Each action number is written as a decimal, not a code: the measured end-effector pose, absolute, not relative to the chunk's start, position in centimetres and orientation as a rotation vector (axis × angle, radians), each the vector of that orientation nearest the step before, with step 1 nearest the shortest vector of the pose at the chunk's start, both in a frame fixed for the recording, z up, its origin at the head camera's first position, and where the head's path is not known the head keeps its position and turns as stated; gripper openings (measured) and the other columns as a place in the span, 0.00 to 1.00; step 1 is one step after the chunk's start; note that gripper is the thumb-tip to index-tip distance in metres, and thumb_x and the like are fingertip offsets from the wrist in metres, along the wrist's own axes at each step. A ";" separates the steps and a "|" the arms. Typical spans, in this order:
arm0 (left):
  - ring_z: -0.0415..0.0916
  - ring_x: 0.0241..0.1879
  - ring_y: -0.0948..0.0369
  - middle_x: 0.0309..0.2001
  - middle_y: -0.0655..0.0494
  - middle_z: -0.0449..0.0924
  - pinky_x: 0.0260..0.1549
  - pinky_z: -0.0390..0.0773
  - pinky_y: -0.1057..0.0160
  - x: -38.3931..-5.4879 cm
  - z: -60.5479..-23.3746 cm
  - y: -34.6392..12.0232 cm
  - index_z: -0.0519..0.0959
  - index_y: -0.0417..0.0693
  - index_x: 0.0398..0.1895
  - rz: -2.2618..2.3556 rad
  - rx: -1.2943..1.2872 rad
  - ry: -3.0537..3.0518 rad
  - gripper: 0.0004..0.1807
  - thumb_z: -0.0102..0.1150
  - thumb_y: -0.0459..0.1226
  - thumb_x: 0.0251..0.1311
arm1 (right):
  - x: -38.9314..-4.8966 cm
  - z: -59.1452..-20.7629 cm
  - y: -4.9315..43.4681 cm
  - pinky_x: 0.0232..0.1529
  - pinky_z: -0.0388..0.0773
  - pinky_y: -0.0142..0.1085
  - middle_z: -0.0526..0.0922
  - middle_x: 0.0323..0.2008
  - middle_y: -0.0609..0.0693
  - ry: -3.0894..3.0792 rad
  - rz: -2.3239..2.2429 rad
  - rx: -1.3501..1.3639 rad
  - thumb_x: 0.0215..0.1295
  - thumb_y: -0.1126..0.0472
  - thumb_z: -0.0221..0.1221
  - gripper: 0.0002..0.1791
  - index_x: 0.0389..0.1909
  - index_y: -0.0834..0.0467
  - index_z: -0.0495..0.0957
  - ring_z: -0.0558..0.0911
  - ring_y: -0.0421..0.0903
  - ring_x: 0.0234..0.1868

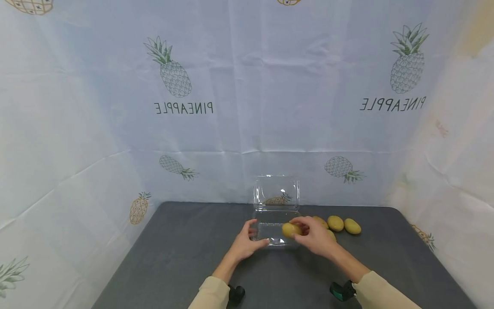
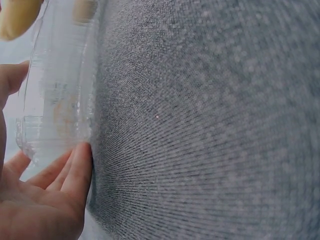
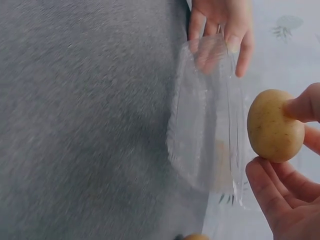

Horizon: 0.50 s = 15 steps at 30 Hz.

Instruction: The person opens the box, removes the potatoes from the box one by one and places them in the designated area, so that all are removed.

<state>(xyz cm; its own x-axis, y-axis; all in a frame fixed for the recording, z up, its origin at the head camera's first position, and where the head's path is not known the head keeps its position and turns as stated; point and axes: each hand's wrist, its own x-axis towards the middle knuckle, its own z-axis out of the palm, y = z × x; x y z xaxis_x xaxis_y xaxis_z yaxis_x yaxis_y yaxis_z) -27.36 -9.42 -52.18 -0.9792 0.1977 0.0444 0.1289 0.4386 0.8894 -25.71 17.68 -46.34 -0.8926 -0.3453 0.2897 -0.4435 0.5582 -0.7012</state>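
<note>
A potato [image 1: 290, 230] is pinched between the thumb and fingertips of my right hand [image 1: 314, 236], above the right part of a clear plastic clamshell box [image 1: 268, 231]. In the right wrist view the potato [image 3: 274, 125] is yellowish with small specks, held beside the rim of the box [image 3: 192, 125]. The box stands on the table with its lid [image 1: 276, 189] raised at the back. My left hand [image 1: 244, 243] is at the box's left end. The left wrist view shows its fairly straight fingers [image 2: 77, 172] against the clear wall [image 2: 55, 105], thumb apart from them.
Several more potatoes [image 1: 335, 223] lie on the dark grey table [image 1: 185, 257] to the right of the box, some partly behind my right hand. A white cloth [image 1: 239, 107] printed with pineapples hangs behind and at both sides.
</note>
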 end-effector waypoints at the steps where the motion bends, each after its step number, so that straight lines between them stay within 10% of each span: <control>1: 0.72 0.63 0.40 0.62 0.36 0.73 0.55 0.75 0.39 -27.3 -52.2 -9.4 0.61 0.46 0.75 1.603 0.300 2.606 0.48 0.74 0.48 0.56 | -25.6 -46.4 18.0 0.43 0.81 0.40 0.82 0.45 0.51 -2.662 1.243 0.682 0.62 0.63 0.69 0.19 0.54 0.58 0.82 0.82 0.46 0.43; 15: 0.73 0.62 0.40 0.60 0.36 0.74 0.54 0.76 0.39 -27.5 -52.3 -9.4 0.61 0.45 0.75 1.595 0.316 2.627 0.48 0.75 0.47 0.55 | -24.4 -46.7 22.2 0.42 0.82 0.37 0.84 0.46 0.51 -2.652 1.236 0.579 0.63 0.63 0.69 0.18 0.55 0.58 0.83 0.84 0.47 0.43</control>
